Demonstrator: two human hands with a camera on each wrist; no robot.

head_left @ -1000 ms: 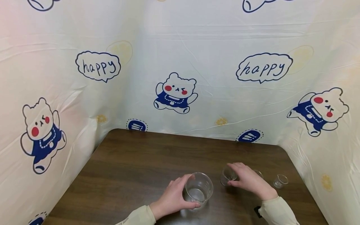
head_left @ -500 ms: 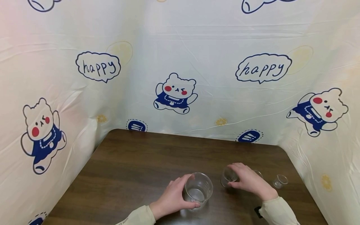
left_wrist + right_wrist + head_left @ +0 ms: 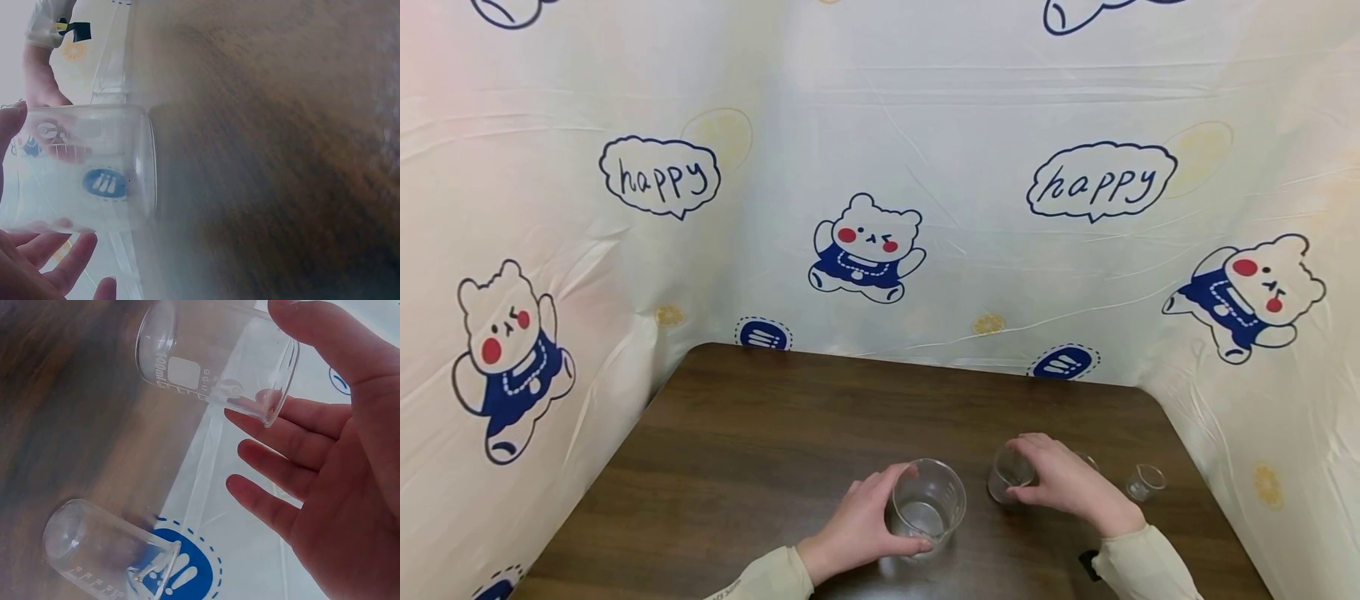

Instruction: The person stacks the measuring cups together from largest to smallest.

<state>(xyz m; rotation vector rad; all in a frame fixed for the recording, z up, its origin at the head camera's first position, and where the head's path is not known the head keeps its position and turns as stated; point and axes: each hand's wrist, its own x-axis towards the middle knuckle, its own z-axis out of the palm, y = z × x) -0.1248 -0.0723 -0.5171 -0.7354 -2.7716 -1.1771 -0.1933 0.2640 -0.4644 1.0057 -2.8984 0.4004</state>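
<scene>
My left hand (image 3: 861, 525) grips a large clear glass beaker (image 3: 946, 504) from its left side, thumb near and fingers at the far side. In the left wrist view this beaker (image 3: 94, 147) stands upright with its base at the tabletop. To its right, my right hand (image 3: 1067, 475) pinches a smaller beaker (image 3: 1006, 479) near the rim between thumb and fingers. The right wrist view shows the 100 ml mark on that beaker (image 3: 206, 356); its other fingers are spread. A narrower graduated beaker (image 3: 106, 550) stands beside it, mostly hidden behind my right hand in the head view.
A small spouted beaker (image 3: 1145, 482) stands near the right edge of the brown wooden table (image 3: 760, 442). White cloth (image 3: 970, 125) printed with bears surrounds the table at the back and both sides. A dark band shows at my right sleeve (image 3: 1142, 562).
The right hand and its beaker have shifted very slightly nearer to me. The left hand keeps its grip on the large beaker and stays in place.
</scene>
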